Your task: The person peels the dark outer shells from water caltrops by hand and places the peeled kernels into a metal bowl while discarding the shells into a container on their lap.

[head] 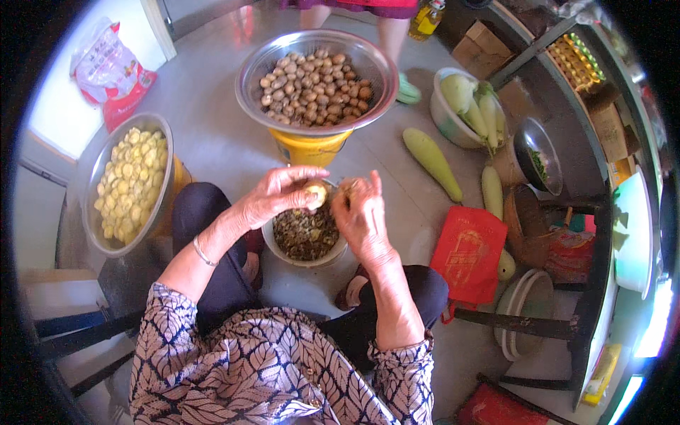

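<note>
Over a white bucket (267, 234) of dark peelings (305, 234), both my hands are raised close together. My left hand (271, 196), with a bangle at the wrist, grips a small potato (317, 195) whose visible side is pale and peeled. Just right of it, my right hand (361, 212) has its thumb and fingers curled together and one finger raised; whether something small is pinched there is hidden. Ahead, a steel colander (247, 103) full of brown unpeeled potatoes (319, 87) rests on a yellow bucket (311, 146). To the left, a steel basin (167, 183) holds peeled yellow potatoes (133, 180).
On the right floor lie a long green gourd (433, 164), a red bag (467, 255) and a white basin (443, 125) of gourds. Shelving with boxes (481, 48) lines that side. Beyond the colander stands another person (390, 32). A red-and-white sack (114, 74) is at far left.
</note>
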Action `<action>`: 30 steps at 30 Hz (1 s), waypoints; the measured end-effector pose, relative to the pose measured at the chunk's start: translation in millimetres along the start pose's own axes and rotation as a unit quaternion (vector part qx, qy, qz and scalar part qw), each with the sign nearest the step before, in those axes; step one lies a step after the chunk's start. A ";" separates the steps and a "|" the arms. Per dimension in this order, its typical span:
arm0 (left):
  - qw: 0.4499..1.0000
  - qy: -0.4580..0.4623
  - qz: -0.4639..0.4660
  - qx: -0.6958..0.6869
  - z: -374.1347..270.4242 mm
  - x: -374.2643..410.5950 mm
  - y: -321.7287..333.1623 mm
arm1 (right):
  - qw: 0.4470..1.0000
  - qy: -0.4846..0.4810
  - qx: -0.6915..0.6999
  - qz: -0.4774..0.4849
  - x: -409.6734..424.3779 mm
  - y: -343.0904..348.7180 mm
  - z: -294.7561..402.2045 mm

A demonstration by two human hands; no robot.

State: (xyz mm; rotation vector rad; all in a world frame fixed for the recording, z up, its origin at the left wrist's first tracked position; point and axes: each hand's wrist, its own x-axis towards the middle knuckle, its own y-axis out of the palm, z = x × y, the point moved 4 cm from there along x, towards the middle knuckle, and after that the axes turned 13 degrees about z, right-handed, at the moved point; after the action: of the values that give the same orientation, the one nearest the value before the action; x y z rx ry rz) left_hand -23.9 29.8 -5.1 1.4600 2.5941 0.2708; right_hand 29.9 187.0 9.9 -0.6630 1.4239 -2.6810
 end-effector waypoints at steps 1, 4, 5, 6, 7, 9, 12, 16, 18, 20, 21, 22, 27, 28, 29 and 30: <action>1.000 0.010 -0.008 -0.003 3.7 -2.9 -5.9 | 1.000 0.012 0.013 -0.026 1.0 0.1 -1.5; 0.999 0.012 0.003 -0.030 6.8 -11.0 -17.7 | 0.996 0.086 0.017 0.007 1.0 1.9 -9.4; 0.999 0.014 -0.002 -0.030 6.9 -11.3 -19.4 | 0.993 0.104 0.042 0.022 0.9 1.7 -11.3; 0.999 0.017 -0.003 -0.031 6.4 -6.9 -17.8 | 0.992 0.091 0.090 0.016 0.8 -1.3 -10.7; 1.000 0.014 -0.018 0.001 4.1 -5.7 -17.2 | 0.987 0.079 0.137 0.007 0.6 -3.0 -9.0; 0.998 0.015 -0.023 0.060 -5.7 2.5 -6.7 | 0.982 0.039 0.180 -0.039 -1.4 -11.3 -3.6; 0.995 -0.024 -0.048 0.078 -9.6 -0.1 -1.4 | 0.978 -0.010 0.200 -0.061 4.2 -17.3 4.1; 0.993 -0.018 -0.051 0.104 -2.2 -6.4 -9.1 | 0.934 0.034 0.354 0.021 6.3 -10.6 5.9; 0.991 -0.015 -0.039 0.129 -1.3 -2.9 -5.2 | 0.941 0.056 0.333 0.019 0.6 -15.9 3.0; 0.988 -0.011 -0.039 0.147 -2.5 0.3 2.0 | 0.938 0.059 0.341 0.018 -1.8 -20.1 2.5; 0.987 -0.007 -0.042 0.153 -6.7 -0.6 5.2 | 0.940 0.058 0.335 0.015 -2.2 -19.1 2.3; 0.986 -0.002 -0.045 0.157 -8.9 -0.8 7.6 | 0.942 0.057 0.329 0.014 -3.0 -17.7 2.3; 0.991 -0.004 -0.052 0.124 -2.0 -2.4 5.8 | 0.948 0.040 0.316 -0.004 -3.2 0.0 -3.7; 0.992 -0.007 -0.054 0.116 -3.5 -2.7 6.7 | 0.954 0.055 0.296 0.019 -3.3 -5.0 -0.5; 0.993 -0.009 -0.056 0.108 -4.2 -2.8 7.2 | 0.963 0.052 0.265 0.003 -3.3 -5.7 -0.4; 0.994 0.001 -0.061 0.096 -2.8 -2.7 7.0 | 0.971 0.049 0.235 -0.013 -3.9 -2.3 0.3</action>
State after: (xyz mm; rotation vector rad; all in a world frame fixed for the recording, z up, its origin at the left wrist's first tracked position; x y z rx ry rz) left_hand -17.3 30.8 -0.6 1.3477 2.7625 0.0072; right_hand 33.9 188.9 10.5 -0.5137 0.7377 -2.9415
